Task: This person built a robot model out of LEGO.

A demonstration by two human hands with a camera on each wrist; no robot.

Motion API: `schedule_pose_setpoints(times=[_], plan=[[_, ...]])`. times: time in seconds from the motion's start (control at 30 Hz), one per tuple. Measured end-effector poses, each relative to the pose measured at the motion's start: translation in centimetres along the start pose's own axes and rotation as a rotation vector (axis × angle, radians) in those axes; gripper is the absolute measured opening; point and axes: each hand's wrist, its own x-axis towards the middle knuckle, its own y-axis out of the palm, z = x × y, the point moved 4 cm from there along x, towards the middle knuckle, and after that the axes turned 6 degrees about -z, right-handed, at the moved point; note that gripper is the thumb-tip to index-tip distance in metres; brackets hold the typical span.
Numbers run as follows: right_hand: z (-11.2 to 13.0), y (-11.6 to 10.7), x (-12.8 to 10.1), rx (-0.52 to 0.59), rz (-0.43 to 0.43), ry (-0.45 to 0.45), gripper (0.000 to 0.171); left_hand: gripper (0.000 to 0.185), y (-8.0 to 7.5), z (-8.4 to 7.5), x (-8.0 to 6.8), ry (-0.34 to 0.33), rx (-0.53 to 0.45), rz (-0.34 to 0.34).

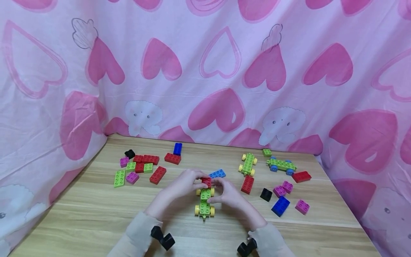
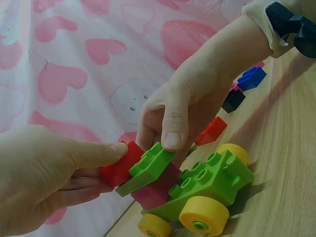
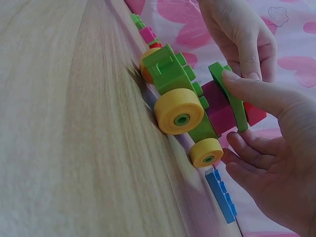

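Observation:
A green wheeled base [image 1: 204, 210] with yellow wheels stands on the table in front of me. A magenta brick [image 3: 220, 109] sits on it, and a thin green brick [image 2: 152, 169] lies on top of that. My left hand [image 1: 187, 182] pinches a red brick [image 2: 122, 167] between thumb and fingers, at the far end of the thin green brick. My right hand [image 1: 229, 194] holds the thin green brick, its thumb on one edge and fingertips near the opposite one. Whether the red brick is pressed fully down cannot be made out.
Loose bricks lie at the left, including a long red brick [image 1: 158, 175] and a green brick [image 1: 119, 178]. Just beyond my hands is a light-blue brick [image 1: 217, 173]. Two more wheeled bases [image 1: 248, 164] and several bricks lie right. A pink curtain [image 1: 218, 71] hangs behind the table.

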Motion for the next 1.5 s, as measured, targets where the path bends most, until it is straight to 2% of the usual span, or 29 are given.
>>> schedule_pose_setpoints(times=[0.47,1.0,1.27,1.5], plan=[[-0.2,0.0,-0.1,0.002,0.01,0.018,0.073,0.029,0.6,0.3,0.1,-0.055,-0.075,0.006],[-0.1,0.0,-0.2,-0.004,0.007,0.023,0.074,0.03,0.6,0.8,0.2,-0.078,-0.144,0.041],[0.1,0.0,-0.2,-0.007,0.005,0.016,0.073,0.029,0.6,1.1,0.2,-0.1,-0.176,0.047],[0.2,0.0,-0.1,-0.023,0.009,-0.008,0.071,0.027,0.5,1.1,0.3,-0.09,-0.177,0.037]])
